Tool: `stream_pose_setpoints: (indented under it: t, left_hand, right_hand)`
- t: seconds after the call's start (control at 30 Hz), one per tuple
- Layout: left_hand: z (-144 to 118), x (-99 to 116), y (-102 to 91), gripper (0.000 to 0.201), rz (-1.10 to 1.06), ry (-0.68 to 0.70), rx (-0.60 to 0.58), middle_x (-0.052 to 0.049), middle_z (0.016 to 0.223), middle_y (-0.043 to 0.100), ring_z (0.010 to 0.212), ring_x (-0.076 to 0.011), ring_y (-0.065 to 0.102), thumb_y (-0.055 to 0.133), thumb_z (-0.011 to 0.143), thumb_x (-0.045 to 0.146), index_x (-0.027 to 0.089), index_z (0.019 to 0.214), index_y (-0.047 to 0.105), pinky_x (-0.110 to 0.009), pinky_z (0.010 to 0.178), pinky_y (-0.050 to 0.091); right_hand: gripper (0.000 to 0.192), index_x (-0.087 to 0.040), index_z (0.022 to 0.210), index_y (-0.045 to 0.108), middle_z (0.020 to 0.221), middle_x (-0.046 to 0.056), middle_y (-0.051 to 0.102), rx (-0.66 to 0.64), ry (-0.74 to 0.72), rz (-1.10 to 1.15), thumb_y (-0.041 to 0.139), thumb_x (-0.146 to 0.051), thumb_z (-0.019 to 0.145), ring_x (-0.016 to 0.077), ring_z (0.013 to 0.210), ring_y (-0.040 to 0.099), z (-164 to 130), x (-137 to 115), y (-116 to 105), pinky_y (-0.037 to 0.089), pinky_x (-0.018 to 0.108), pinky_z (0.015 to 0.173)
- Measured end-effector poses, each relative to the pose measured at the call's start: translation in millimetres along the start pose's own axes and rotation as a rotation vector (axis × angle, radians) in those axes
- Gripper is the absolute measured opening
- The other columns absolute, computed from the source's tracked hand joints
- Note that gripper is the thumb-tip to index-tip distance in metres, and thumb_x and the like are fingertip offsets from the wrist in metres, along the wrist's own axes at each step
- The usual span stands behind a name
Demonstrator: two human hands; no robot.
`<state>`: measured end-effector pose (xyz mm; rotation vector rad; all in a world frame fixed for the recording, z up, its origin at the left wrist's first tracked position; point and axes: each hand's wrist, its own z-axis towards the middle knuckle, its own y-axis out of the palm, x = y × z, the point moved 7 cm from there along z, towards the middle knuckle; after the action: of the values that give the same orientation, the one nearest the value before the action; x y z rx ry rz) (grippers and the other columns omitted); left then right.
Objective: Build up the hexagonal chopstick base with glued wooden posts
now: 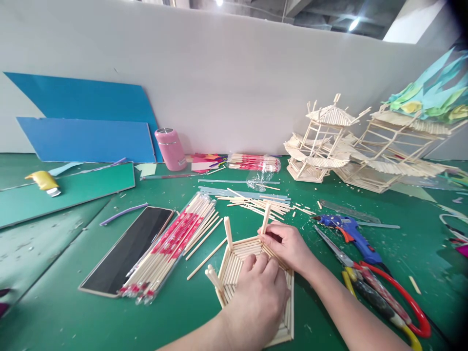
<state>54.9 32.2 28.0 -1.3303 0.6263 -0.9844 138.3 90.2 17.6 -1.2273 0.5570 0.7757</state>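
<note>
A hexagonal base of wooden sticks (234,263) lies on the green table in front of me. Two upright posts, a back left one (228,234) and a nearer left one (214,279), stand at its corners. My right hand (287,243) pinches a third post (266,218) at the back corner, thumb and fingers around its lower part. My left hand (258,297) is closed, with curled knuckles over the middle of the base. Its fingertips are hidden, so what they grip cannot be made out.
To the right lie a blue glue gun (351,236), scissors (397,292) and pliers (380,297). Packed sticks (171,243) and a phone (124,253) are at left, loose sticks (259,204) behind. A pink flask (170,150) and stick pagoda models (321,146) stand farther back.
</note>
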Motion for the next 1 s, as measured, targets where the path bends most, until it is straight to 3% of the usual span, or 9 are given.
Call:
stream_pose_setpoints:
  t: [1.0]
  left_hand:
    - [0.2, 0.3, 1.0, 0.017, -0.003, 0.017, -0.028, -0.007, 0.088, 0.052, 0.080, -0.0221, 0.043, 0.038, 0.083, 0.022, 0.017, 0.085, 0.054, -0.039, 0.073, 0.037]
  right_hand:
    - [0.013, -0.018, 0.081, 0.065, 0.070, 0.001, 0.059, -0.002, 0.006, 0.003, 0.052, -0.022, 0.079, 0.0121, 0.062, 0.054, -0.1, 0.1, -0.8, 0.042, 0.022, 0.056]
